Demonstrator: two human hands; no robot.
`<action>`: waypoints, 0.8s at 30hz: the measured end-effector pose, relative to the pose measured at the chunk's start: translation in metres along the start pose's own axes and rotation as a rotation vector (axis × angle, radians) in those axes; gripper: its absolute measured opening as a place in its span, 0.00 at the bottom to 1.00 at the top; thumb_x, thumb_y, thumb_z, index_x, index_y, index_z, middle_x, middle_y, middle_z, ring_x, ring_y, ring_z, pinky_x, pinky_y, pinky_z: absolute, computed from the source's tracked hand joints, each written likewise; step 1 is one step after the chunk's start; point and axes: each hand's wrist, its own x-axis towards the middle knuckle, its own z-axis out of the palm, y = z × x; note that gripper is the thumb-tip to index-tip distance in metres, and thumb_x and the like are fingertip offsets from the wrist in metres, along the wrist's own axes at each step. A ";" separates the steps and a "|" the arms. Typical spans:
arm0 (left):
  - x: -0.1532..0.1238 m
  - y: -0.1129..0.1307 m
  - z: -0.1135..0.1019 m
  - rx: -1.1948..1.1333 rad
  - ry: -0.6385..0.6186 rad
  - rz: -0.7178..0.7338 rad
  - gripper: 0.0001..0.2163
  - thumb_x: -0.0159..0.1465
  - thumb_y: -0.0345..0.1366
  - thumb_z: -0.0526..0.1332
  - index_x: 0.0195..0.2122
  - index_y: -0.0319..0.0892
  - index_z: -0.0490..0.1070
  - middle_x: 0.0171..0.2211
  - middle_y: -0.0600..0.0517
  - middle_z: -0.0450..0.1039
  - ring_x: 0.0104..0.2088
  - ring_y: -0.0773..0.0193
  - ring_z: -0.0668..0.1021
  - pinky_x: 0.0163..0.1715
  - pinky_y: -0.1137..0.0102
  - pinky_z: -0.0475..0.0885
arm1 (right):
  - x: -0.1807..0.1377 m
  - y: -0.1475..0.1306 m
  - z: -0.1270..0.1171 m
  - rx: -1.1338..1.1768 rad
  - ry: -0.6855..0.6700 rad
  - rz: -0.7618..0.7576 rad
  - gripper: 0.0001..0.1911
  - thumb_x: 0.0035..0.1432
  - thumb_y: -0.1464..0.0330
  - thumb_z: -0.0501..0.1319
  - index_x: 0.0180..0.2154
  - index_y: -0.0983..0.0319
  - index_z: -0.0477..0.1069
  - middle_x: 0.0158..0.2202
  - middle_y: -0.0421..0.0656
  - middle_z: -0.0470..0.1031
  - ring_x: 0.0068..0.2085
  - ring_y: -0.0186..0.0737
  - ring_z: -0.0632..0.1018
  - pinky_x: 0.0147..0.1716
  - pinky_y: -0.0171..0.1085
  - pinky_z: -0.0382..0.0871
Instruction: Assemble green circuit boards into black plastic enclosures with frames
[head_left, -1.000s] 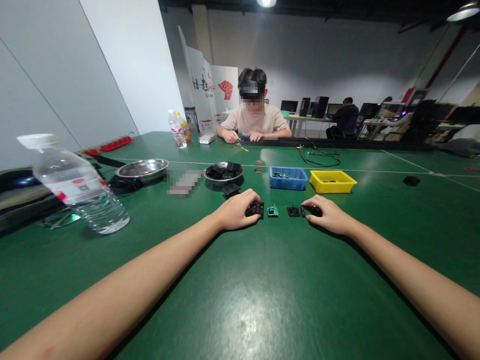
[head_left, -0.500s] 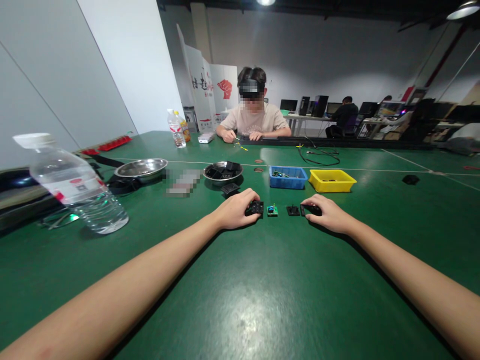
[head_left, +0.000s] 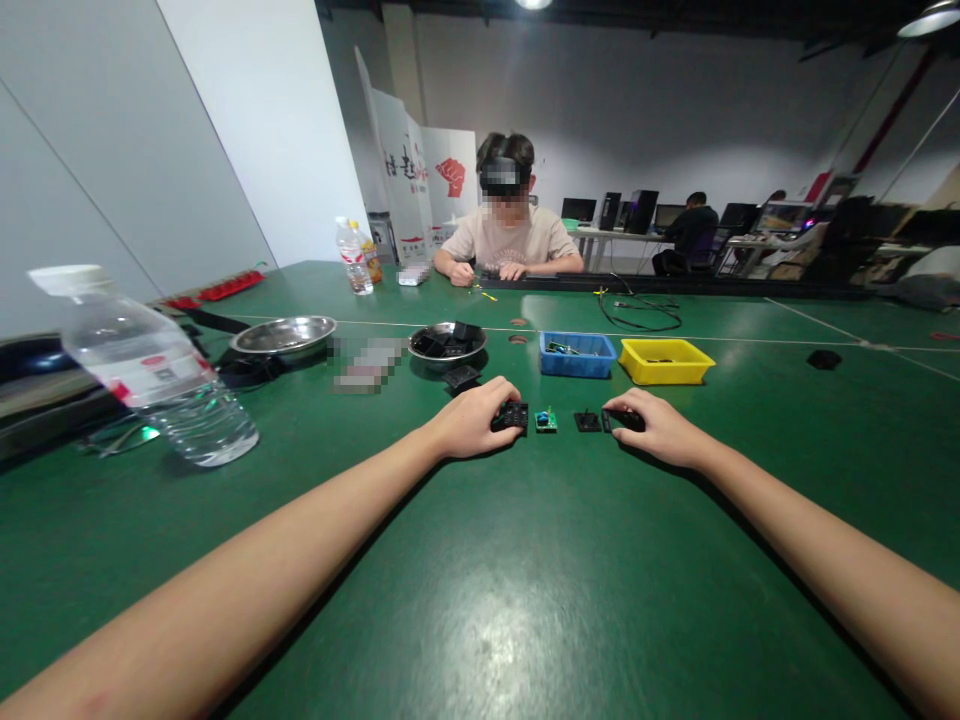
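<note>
My left hand (head_left: 480, 415) rests on the green table, thumb and fingers closed around a black plastic housing (head_left: 514, 417). To its right lies a small green circuit board (head_left: 546, 421) with a blue component on it. Further right sits a small black plastic part (head_left: 587, 421) with an upright piece. My right hand (head_left: 652, 425) grips a black plastic frame (head_left: 607, 420) by its edges, the fingers curled around it; its far side is partly hidden by the hand. All these parts lie in a row on the tabletop.
Behind the row stand a steel bowl (head_left: 448, 347) of black parts, a blue bin (head_left: 576, 355) and a yellow bin (head_left: 664, 362). Another black piece (head_left: 461, 378) lies by the bowl. At left are a water bottle (head_left: 157, 370) and a steel dish (head_left: 283, 338). A person (head_left: 508, 240) sits opposite.
</note>
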 end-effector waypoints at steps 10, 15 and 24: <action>0.000 0.000 0.000 0.016 -0.011 0.002 0.09 0.60 0.37 0.61 0.40 0.43 0.65 0.36 0.52 0.69 0.32 0.63 0.73 0.33 0.68 0.69 | 0.000 -0.003 -0.001 -0.014 -0.018 0.017 0.16 0.54 0.67 0.62 0.46 0.61 0.75 0.43 0.48 0.76 0.45 0.48 0.76 0.49 0.47 0.71; 0.000 0.000 0.000 0.026 -0.010 0.005 0.10 0.60 0.37 0.61 0.41 0.43 0.65 0.36 0.52 0.69 0.33 0.63 0.73 0.33 0.68 0.69 | 0.000 -0.002 -0.001 -0.009 -0.022 0.015 0.17 0.53 0.66 0.62 0.46 0.61 0.75 0.43 0.48 0.76 0.45 0.48 0.77 0.48 0.47 0.71; 0.000 -0.001 0.000 0.026 -0.007 0.006 0.10 0.60 0.38 0.61 0.41 0.42 0.65 0.36 0.52 0.69 0.32 0.64 0.73 0.33 0.68 0.69 | 0.000 -0.002 0.000 0.001 -0.018 0.015 0.17 0.53 0.66 0.62 0.46 0.63 0.75 0.43 0.49 0.75 0.45 0.48 0.76 0.49 0.47 0.70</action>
